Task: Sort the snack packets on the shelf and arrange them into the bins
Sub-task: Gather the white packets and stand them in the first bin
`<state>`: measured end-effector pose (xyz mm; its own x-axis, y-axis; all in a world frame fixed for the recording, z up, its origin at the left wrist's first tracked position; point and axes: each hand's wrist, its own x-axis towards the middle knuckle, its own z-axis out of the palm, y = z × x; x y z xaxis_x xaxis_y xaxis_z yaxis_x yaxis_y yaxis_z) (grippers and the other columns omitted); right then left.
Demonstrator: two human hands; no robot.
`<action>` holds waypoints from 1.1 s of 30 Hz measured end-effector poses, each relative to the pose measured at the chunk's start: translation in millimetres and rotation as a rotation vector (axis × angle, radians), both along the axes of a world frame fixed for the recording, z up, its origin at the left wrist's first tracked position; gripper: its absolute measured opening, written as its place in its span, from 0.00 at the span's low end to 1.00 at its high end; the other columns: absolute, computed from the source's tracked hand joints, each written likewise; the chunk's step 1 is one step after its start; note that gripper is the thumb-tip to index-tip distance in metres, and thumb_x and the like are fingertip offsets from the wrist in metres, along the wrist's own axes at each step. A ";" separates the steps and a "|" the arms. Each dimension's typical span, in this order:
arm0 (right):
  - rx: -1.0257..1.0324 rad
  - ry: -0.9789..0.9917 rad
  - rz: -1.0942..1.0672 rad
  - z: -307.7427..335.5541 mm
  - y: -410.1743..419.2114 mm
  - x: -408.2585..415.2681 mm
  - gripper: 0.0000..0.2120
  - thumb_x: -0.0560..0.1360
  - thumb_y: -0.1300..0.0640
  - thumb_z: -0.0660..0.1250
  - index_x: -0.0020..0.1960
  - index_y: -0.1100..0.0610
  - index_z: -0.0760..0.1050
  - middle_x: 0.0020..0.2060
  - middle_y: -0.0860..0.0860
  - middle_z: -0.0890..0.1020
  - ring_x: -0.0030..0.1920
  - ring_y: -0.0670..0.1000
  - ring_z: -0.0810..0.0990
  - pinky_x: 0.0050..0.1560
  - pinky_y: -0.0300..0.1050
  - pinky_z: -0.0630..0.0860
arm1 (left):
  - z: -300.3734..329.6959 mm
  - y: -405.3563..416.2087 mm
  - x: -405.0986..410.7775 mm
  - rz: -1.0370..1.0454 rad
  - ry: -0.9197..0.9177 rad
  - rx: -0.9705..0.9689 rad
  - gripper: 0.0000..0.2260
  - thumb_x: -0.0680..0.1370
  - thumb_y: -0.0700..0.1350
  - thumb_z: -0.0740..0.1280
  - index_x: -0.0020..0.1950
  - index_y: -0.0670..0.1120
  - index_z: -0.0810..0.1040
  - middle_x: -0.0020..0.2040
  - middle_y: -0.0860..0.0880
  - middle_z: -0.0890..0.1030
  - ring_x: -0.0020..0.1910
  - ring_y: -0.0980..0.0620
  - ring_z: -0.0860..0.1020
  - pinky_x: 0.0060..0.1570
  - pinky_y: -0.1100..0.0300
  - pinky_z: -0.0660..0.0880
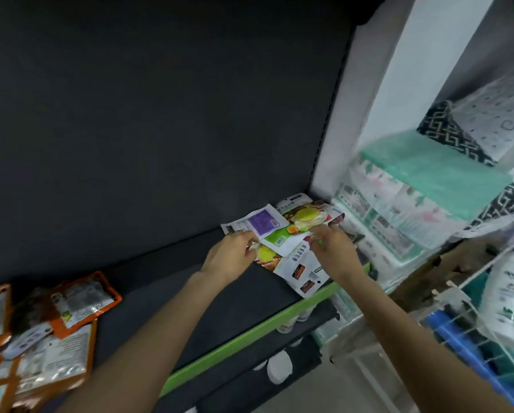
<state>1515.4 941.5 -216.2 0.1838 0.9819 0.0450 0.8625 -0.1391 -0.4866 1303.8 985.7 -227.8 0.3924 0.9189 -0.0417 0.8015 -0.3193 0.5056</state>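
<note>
Shelf: dark matte board, flat, with a bright green front lip.

Pile of green-and-white snack packets lies at the shelf's right end, against the white upright. The packets overlap, and the pile's long axis runs from far-left to near-right toward the lip. Both hands are at its near edge, so neither has to reach.

Orange-edged packets lie in a loose heap at the far left, well apart from both hands and nearer the left arm.

Left hand: fingers curled, pinching the pile's left edge. Right hand: fingers curled down onto the pile's right side; judged gripping.

Packets are glossy printed film, thin, flat and rectangular; probably slippery when stacked. One on top has a purple label.

No bin identifiable; motion blur at right.
</note>
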 end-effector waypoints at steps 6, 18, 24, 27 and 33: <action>-0.100 -0.016 0.120 -22.2 43.6 27.5 0.19 0.79 0.57 0.61 0.70 0.57 0.67 0.65 0.58 0.70 0.65 0.58 0.69 0.60 0.50 0.71 | -28.0 22.2 10.7 0.100 0.097 -0.057 0.20 0.78 0.43 0.63 0.70 0.48 0.70 0.67 0.47 0.72 0.63 0.47 0.70 0.61 0.51 0.71; -0.280 -0.240 0.288 -63.8 103.5 47.0 0.28 0.80 0.48 0.56 0.77 0.50 0.52 0.76 0.49 0.54 0.76 0.50 0.51 0.75 0.53 0.45 | -67.7 64.4 -2.5 0.159 0.315 -0.171 0.35 0.78 0.38 0.63 0.78 0.56 0.48 0.78 0.54 0.50 0.76 0.52 0.53 0.72 0.51 0.58; -0.193 -0.339 0.301 -74.3 82.9 50.1 0.22 0.80 0.46 0.54 0.74 0.45 0.60 0.72 0.46 0.64 0.72 0.51 0.63 0.74 0.54 0.50 | -71.9 83.4 -3.3 0.221 0.214 -0.048 0.12 0.79 0.47 0.63 0.62 0.49 0.76 0.67 0.52 0.73 0.65 0.50 0.71 0.63 0.61 0.67; -0.094 -0.324 0.250 -69.2 81.0 51.1 0.14 0.81 0.50 0.55 0.61 0.51 0.75 0.59 0.50 0.76 0.59 0.53 0.75 0.64 0.50 0.67 | -65.2 78.0 -5.1 0.275 0.081 0.050 0.09 0.80 0.46 0.62 0.55 0.47 0.80 0.60 0.51 0.78 0.58 0.50 0.75 0.60 0.58 0.68; -0.129 -0.259 0.197 -67.8 101.8 51.8 0.24 0.75 0.50 0.67 0.68 0.54 0.66 0.66 0.53 0.68 0.68 0.54 0.65 0.65 0.49 0.68 | -40.0 56.5 -11.2 0.384 -0.138 0.181 0.07 0.79 0.47 0.64 0.51 0.46 0.79 0.48 0.50 0.82 0.46 0.48 0.80 0.46 0.54 0.75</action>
<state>1567.1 1043.3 -284.0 -0.0111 0.9981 -0.0611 0.9714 -0.0037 -0.2373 1292.6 1042.2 -267.8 0.0121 0.9867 0.1621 0.8081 -0.1051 0.5795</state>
